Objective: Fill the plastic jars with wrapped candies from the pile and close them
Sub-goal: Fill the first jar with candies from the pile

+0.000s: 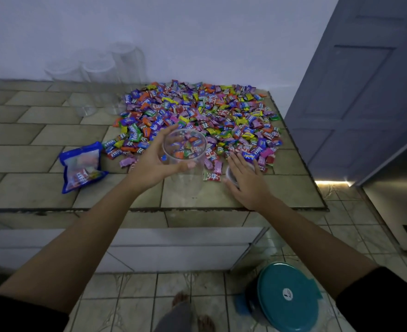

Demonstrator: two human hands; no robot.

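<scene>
I am getting a dim picture with a cold bluish cast, and the wall [197, 32] is reading as flat grey-violet. Shadows on the tabletop [42, 130] are showing faint and edgeless. The only bright spot is a warm strip of light [331, 182] glowing under the door [365, 92]. The wide lens is bowing the tabletop's front edge and leaning the door inward. The empty jars [97, 75] at the back are melting into the wall, barely readable. The candies [197, 111] are showing strong colour, though their print is smearing farther back. The clear jar [184, 144] in the left grip [153, 165] is looking soft. Both sleeves [18, 312] are sinking into black.
</scene>
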